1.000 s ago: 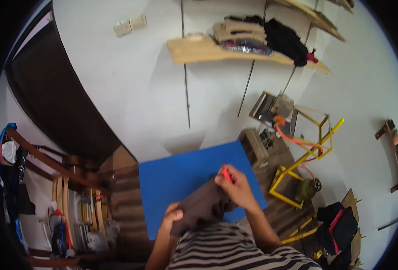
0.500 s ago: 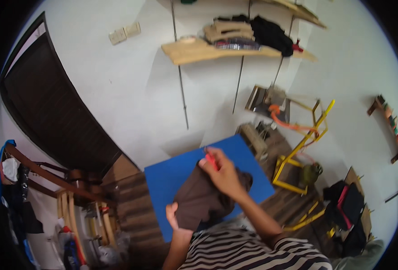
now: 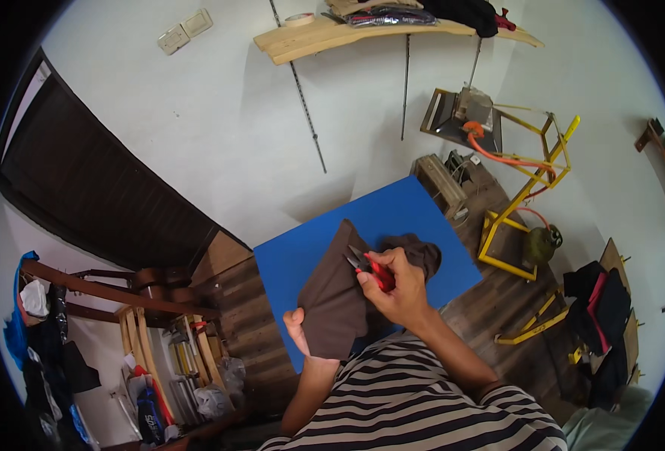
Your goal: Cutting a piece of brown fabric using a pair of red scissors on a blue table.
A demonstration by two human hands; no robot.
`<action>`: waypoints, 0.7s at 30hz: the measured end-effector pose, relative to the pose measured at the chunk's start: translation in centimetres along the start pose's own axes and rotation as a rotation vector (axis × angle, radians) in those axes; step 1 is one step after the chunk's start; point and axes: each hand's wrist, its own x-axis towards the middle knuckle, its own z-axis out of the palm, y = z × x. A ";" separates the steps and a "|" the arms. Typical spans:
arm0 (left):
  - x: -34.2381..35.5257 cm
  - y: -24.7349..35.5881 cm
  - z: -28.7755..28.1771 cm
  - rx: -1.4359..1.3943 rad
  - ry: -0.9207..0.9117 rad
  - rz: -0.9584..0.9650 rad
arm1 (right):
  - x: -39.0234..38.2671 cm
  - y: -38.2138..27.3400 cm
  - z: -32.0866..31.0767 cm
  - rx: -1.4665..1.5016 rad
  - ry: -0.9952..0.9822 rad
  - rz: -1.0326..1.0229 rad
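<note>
Fingers (image 3: 404,263) of right hand (image 3: 396,286) curling tight around red-handled snips (image 3: 370,269) — blades parted a little, tips pointing up-left and lying on brown cloth (image 3: 340,293). Left hand (image 3: 298,331) gripping lower-left edge of same cloth, thumb showing on top, remaining fingers hidden beneath; spread of those fingers not determinable. Cloth lying on blue board (image 3: 392,218), lower part lifted toward body, a bunched portion resting just right of right hand. Board sitting in centre of view, tilted, one corner pointing away. Striped sleeves entering from lower edge.

Surroundings noted — yellow metal frame (image 3: 528,188) standing right of board on wooden planks, orange hose (image 3: 498,154) draped across it, small green gas bottle (image 3: 543,242) beside its foot. Wooden shelf (image 3: 310,37) mounted on white wall above, carrying folded dark items. Dark wooden door (image 3: 84,180) at left. Wooden rack (image 3: 144,331) at lower left with bottles and bags below it.
</note>
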 end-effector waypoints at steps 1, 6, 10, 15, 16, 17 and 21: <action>0.5 -0.5 0.1 0.017 0.004 0.002 | 0.4 0.4 -0.3 -0.004 0.018 -0.034; 3.4 -3.9 1.0 0.007 -0.028 -0.008 | 1.9 2.6 -3.4 -0.026 -0.027 -0.062; 5.7 -7.0 1.3 -0.023 -0.043 0.002 | 3.8 5.2 -5.6 0.002 0.000 -0.141; 8.0 -10.5 1.2 -0.050 -0.083 -0.005 | 5.6 8.2 -8.4 0.071 0.009 -0.144; 8.4 -11.2 1.2 -0.049 -0.056 -0.005 | 5.8 8.7 -9.0 0.061 -0.006 -0.126; 8.6 -11.8 1.4 -0.050 -0.049 0.006 | 6.1 9.1 -9.5 0.067 -0.018 -0.123; 10.1 -14.4 1.9 0.016 0.010 -0.014 | 7.8 10.7 -11.6 0.027 -0.020 -0.218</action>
